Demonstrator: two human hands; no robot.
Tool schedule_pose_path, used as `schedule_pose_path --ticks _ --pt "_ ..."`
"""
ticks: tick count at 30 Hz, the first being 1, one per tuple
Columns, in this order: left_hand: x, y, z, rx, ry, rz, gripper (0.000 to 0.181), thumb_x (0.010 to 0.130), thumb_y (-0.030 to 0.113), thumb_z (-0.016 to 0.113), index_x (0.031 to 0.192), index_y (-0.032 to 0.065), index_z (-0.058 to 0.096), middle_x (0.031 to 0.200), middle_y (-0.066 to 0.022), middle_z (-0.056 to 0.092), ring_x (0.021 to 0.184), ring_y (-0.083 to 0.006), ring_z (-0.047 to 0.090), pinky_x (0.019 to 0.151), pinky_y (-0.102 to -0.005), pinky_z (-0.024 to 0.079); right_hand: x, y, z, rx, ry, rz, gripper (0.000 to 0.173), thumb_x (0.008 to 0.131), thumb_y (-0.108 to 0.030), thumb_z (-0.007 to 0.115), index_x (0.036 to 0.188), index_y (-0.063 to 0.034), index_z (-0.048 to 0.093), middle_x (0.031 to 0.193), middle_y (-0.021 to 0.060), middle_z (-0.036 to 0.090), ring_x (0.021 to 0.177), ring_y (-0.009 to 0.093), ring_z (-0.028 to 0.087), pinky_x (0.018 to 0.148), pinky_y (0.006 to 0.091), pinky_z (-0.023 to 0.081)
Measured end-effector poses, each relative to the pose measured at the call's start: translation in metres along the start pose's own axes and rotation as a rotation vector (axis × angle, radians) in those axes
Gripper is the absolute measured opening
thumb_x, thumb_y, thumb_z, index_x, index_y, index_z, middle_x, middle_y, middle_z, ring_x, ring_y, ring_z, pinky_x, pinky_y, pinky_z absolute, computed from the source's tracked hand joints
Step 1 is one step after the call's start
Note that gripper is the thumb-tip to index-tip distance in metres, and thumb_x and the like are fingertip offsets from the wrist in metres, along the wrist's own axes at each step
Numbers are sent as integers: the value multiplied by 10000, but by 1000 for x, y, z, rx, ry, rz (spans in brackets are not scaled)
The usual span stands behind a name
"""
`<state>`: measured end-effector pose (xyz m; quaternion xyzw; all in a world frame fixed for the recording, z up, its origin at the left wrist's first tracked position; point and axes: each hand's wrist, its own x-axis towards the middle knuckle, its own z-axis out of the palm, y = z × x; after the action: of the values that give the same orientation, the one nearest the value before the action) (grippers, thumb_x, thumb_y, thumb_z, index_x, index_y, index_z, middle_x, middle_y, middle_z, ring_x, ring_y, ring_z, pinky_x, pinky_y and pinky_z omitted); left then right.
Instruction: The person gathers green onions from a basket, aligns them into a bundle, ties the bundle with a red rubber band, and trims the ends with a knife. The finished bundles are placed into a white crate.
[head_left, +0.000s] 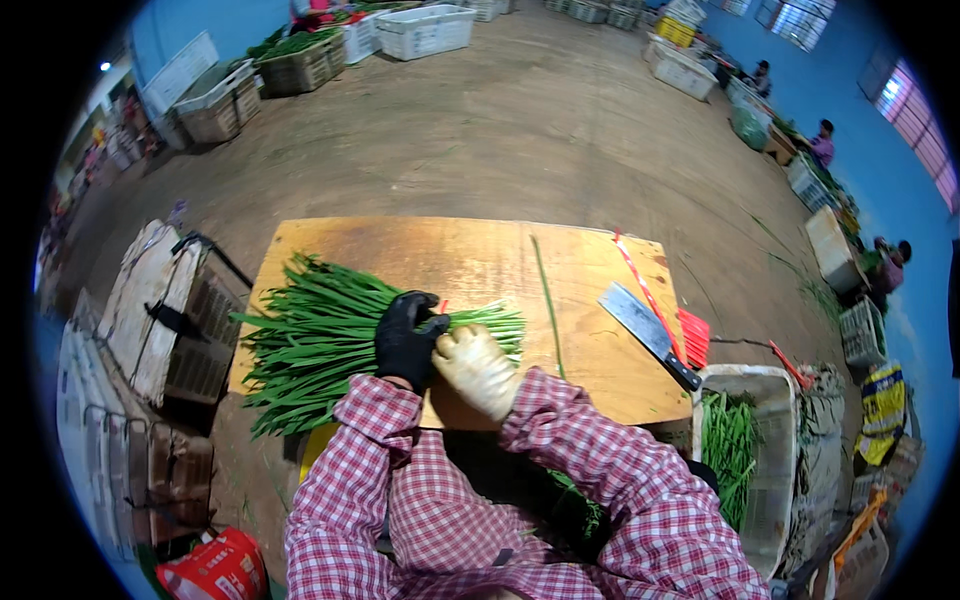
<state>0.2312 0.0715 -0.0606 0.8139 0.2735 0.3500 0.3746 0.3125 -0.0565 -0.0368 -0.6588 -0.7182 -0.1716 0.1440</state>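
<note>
A large bunch of long green leafy stalks, like garlic chives (322, 337), lies across the left half of a wooden board table (465, 240), its pale cut ends pointing right. My left hand (409, 337), in a black glove, grips the bunch near its middle. Against the stems just right of it is my right hand (476, 367), in a cream glove, with its fingers curled; a bit of red tie shows between the hands. On the right of the table lie a cleaver (637, 322) with a black handle and a red strip (645, 281). One loose green stalk (547, 300) lies between bunch and cleaver.
Red strips (694, 337) hang at the table's right edge. Below them stands a white plastic crate (772, 465) holding greens. Stacked crates (180, 337) stand at the left, with a red bag (214, 566) nearer me. Several people sit by crates along the right wall.
</note>
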Motion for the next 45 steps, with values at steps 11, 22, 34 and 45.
schedule_pose_path --ticks 11,22,34,45 --pt "15 -2 -7 332 -204 164 174 855 235 633 886 92 727 959 -104 659 925 -311 620 820 -415 488 -43 33 -23 264 94 529 122 809 -183 669 861 -74 656 913 109 645 852 268 630 766 398 511" --pt "20 -6 -9 478 -192 310 168 865 213 634 932 68 686 945 -126 643 889 -347 614 805 -442 481 -168 26 -60 267 -395 366 99 771 -82 626 862 -73 663 855 130 660 832 290 670 707 403 543" --pt "5 55 -2 716 -586 475 956 559 463 870 1357 97 490 1349 -121 515 1280 -304 458 1094 -538 301 -245 146 -86 -535 -556 975 150 878 -120 562 940 -93 696 865 70 723 810 216 717 660 356 555" --pt "7 49 20 874 -707 341 1199 537 555 873 1504 108 321 1406 -126 497 1302 -296 477 1136 -604 196 -268 145 -96 313 176 1174 384 873 -128 651 1232 -1 603 952 214 676 844 334 678 764 417 533"
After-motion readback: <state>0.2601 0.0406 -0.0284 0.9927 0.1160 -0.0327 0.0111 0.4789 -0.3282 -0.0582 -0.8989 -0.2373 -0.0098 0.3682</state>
